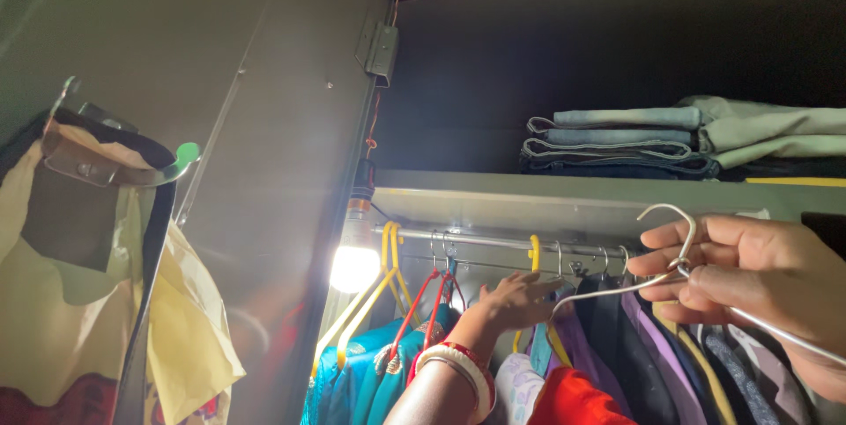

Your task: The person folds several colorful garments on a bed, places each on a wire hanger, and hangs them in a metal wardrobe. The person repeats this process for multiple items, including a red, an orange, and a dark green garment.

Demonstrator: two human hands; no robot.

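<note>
One wire hanger (656, 279) is gripped at its neck by the closed right hand (749, 279), held in front of the rail (493, 241) and not yet hooked on it; whether a garment hangs from it cannot be told. The left hand (515, 299) is spread open among the hung clothes (608, 337), fingers near a yellow hanger (534, 253). Folded clothes (617, 145) lie on the shelf (546, 200) above.

Folded clothes (634, 138) on shelf (564, 205) above, seemingly, rail (493, 240)
</note>
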